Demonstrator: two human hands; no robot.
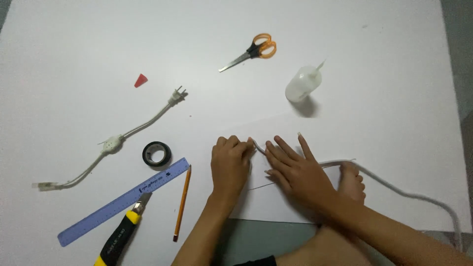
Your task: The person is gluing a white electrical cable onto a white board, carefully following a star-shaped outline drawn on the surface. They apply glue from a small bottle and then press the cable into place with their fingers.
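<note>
My left hand [229,164] is curled into a fist on the white surface, pinching the end of a grey-white cord [394,189]. The cord's tip shows between both hands at the middle. My right hand [293,168] lies flat, fingers spread, pressing the cord down right beside the left hand. The cord runs from under the right hand off to the right edge. A bare foot [352,181] rests on the cord just right of my right wrist.
An orange-handled pair of scissors [252,50] and a clear squeeze bottle [302,84] lie further back. At left are a white plug lead [116,142], a red cap [141,80], black tape roll [156,153], blue ruler [124,200], pencil [182,202] and yellow-black utility knife [122,235].
</note>
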